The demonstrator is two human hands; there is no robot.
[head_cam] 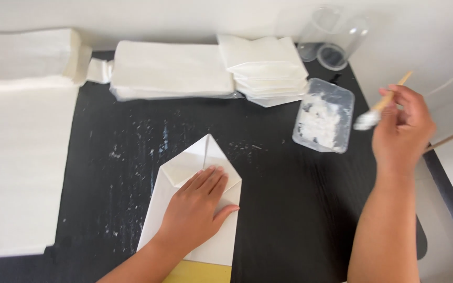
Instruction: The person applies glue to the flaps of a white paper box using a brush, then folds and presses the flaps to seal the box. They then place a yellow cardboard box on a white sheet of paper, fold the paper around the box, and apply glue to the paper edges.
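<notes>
Pressing flat on the folded paper (195,202), left hand (197,207) spreads; right hand (402,128) grips a seemingly paste-tipped brush (376,112).

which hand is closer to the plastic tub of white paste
Right. The right hand holds a brush just beside the tub; the left hand lies flat on the folded white paper, farther off.

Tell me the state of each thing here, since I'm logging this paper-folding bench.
Left hand: pressed flat on the folded paper bag.
Folded paper bag: lying flat, top corners folded to a point.
Right hand: raised, gripping the brush.
Brush: bristles white with paste.
Paste tub: open, partly filled.
Clear cups: tipped over, empty.
Paper stack: flat, piled.
</notes>
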